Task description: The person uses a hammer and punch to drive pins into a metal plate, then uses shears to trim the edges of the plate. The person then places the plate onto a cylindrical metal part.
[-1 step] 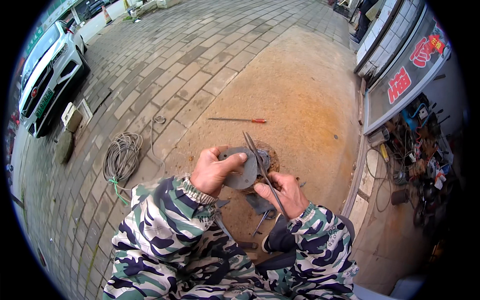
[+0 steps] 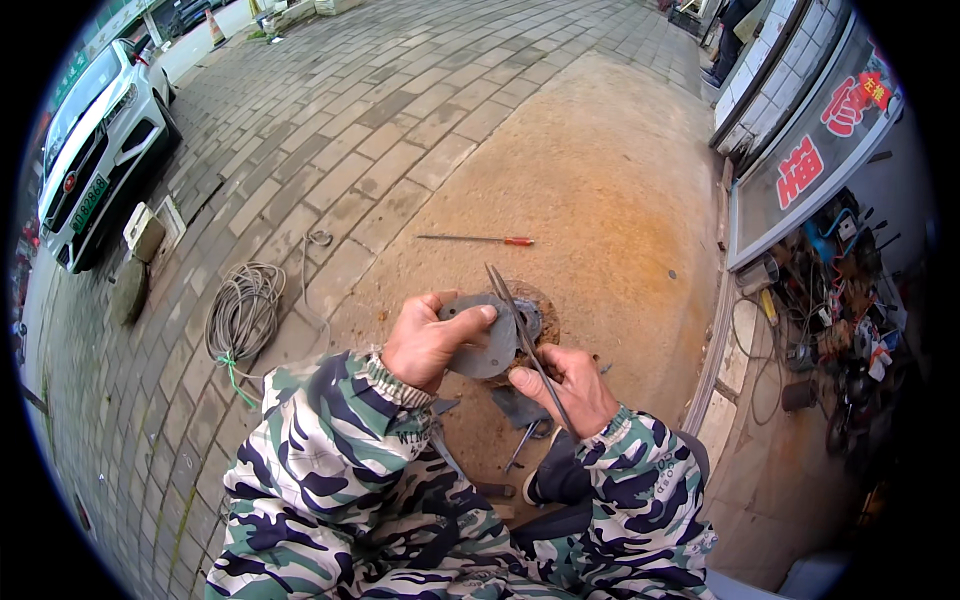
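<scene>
My left hand [image 2: 418, 345] is closed on a flat grey disc [image 2: 487, 352], thumb on top. Small holes show near the disc's edge. My right hand [image 2: 578, 390] is closed around long, dark metal shears [image 2: 528, 338], their two narrow tips pointing away from me. The blades lie along the disc's right edge; whether they bite into it I cannot tell. Behind the blades, close to the ground, is a rusty round piece [image 2: 546, 318], mostly covered by the disc and my hands. A dark grey sheet scrap [image 2: 518, 407] lies below my right hand.
Beyond my hands a screwdriver [image 2: 517, 241] with a red handle lies on the concrete. A coiled grey cable [image 2: 245, 318] rests on the paving at left. A white car [image 2: 105, 150] stands far left. Cluttered tools and parts [image 2: 845, 300] fill the doorway at right.
</scene>
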Demonstrator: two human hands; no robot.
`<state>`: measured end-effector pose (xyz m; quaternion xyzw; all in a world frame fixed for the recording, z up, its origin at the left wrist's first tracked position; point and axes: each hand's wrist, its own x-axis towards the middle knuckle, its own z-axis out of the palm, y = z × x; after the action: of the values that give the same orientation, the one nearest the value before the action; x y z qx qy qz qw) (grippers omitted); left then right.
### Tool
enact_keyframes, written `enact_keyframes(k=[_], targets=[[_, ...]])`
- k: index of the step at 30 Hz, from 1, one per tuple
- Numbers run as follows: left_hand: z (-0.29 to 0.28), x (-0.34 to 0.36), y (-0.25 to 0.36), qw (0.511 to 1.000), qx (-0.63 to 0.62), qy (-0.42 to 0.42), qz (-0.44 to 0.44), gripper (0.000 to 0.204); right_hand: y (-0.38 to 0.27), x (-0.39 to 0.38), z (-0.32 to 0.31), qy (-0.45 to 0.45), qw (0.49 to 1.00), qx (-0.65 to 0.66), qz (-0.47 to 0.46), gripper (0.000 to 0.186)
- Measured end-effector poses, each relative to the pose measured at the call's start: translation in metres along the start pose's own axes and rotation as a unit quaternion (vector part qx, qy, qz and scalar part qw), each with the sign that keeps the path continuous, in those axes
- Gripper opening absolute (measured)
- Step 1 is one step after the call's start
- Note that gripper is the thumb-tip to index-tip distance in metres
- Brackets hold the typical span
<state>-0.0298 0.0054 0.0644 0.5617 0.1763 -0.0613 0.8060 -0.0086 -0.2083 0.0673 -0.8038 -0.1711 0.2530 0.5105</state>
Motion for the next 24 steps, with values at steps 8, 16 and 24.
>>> enact_keyframes(k=[8, 16, 24], targets=[[-0.007, -0.001, 0.001, 1.000, 0.006, 0.014, 0.013, 0.020, -0.004, 0.001, 0.005, -0.005, 1.000, 0.007, -0.008, 0.055], [-0.006, -0.002, 0.002, 0.999, 0.024, 0.023, 0.020, 0.021, -0.002, 0.001, 0.004, -0.009, 1.000, 0.003, -0.018, 0.054], [-0.006, -0.002, 0.004, 1.000, 0.000, -0.002, 0.018, 0.021, 0.001, 0.002, 0.006, -0.018, 0.999, 0.025, -0.007, 0.053]])
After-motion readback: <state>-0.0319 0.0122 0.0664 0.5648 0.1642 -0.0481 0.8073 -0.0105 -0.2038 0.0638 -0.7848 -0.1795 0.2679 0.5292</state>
